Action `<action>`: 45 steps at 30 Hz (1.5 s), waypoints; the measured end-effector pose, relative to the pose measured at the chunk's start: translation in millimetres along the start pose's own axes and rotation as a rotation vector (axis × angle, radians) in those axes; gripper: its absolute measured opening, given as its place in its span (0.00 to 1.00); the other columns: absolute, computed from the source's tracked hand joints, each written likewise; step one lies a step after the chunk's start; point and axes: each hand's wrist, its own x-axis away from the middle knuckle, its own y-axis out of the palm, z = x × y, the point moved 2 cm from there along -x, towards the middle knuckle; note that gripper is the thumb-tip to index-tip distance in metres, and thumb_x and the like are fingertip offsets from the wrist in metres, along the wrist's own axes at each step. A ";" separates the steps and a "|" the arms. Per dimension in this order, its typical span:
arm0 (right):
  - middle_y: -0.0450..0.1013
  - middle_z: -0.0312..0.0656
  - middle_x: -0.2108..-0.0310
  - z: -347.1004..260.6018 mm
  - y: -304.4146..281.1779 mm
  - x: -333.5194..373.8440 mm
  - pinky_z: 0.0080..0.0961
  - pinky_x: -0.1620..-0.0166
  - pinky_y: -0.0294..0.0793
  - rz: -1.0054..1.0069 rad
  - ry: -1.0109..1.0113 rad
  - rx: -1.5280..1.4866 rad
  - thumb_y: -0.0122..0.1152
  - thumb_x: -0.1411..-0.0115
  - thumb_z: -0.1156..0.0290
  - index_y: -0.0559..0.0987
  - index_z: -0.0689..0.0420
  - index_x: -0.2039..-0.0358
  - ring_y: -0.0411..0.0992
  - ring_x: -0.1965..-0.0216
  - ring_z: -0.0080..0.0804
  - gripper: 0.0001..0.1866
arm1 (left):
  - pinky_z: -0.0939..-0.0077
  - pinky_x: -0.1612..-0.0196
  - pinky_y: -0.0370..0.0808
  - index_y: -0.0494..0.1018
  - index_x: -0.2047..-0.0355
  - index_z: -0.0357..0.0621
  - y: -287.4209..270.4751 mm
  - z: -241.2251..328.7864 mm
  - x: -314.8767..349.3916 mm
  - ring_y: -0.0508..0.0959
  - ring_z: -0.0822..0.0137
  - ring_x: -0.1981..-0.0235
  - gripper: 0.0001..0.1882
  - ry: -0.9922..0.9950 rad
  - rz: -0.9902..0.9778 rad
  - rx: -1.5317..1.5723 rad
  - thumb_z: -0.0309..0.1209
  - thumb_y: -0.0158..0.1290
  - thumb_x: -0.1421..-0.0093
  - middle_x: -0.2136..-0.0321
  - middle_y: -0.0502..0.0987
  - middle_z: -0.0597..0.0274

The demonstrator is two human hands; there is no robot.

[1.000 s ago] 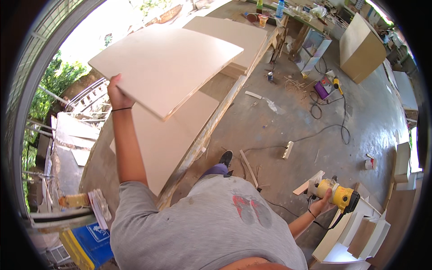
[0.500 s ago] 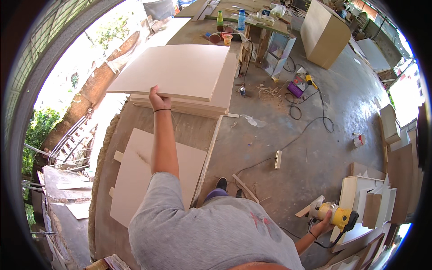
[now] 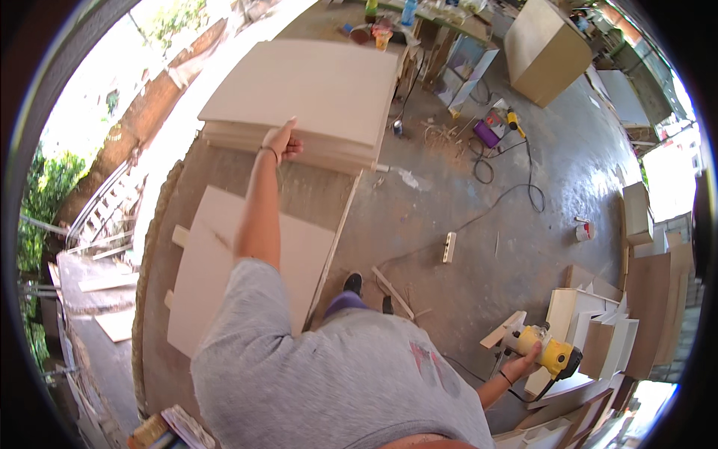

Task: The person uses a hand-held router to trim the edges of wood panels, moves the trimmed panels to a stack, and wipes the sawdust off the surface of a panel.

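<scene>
My left hand [image 3: 283, 142] is at the near edge of a stack of pale boards [image 3: 329, 153], with one finger stretched forward and the others loosely bent. It seems to hold nothing. The large white top board [image 3: 307, 86] lies on the stack, roughly in line with the boards below. Off to my right side, my right hand [image 3: 523, 364] is closed around a yellow and black router [image 3: 552, 352]. The router's black cord hangs down past my wrist. Beneath my left arm, another pale board [image 3: 299, 258] with a dark smudge lies on the bench.
White cabinet parts and panels [image 3: 572, 322] stand close to the router. A power strip [image 3: 449, 247] and cords lie on the floor, along with a wood strip [image 3: 394, 293] by my foot. Farther off are a purple box [image 3: 488, 133], a tall cabinet [image 3: 542, 52] and a cluttered workbench [image 3: 449, 22].
The top board has come down flat onto the stack, and my left hand has let go of its edge. My right hand keeps the router at my side. The whole view has shifted slightly.
</scene>
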 end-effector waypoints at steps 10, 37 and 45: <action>0.65 0.49 0.43 19.5 -18.9 -23.0 0.40 0.42 0.68 -0.235 -0.026 -0.026 0.69 0.47 0.61 0.59 0.63 0.39 0.68 0.46 0.44 0.41 | 0.61 0.46 0.68 0.69 0.50 0.37 -99.1 -153.4 198.1 0.72 0.52 0.49 0.36 0.670 0.605 -0.733 0.58 0.56 0.45 0.53 0.73 0.45; 0.66 0.47 0.46 27.4 -90.5 45.4 0.39 0.45 0.71 -0.729 0.027 -0.098 0.72 0.52 0.69 0.62 0.61 0.42 0.70 0.49 0.42 0.39 | 0.80 0.82 0.64 0.65 0.60 0.41 -171.4 -403.0 491.2 0.69 0.75 0.77 0.28 -0.299 0.628 0.066 0.45 0.66 0.50 0.70 0.70 0.66; 0.68 0.47 0.48 8.6 -92.7 141.0 0.34 0.46 0.70 -0.854 -0.083 -0.101 0.73 0.54 0.67 0.65 0.65 0.44 0.70 0.50 0.40 0.39 | 0.78 0.73 0.70 0.62 0.55 0.42 -191.2 -418.9 502.9 0.72 0.72 0.68 0.29 -0.224 0.464 0.080 0.44 0.65 0.48 0.62 0.72 0.63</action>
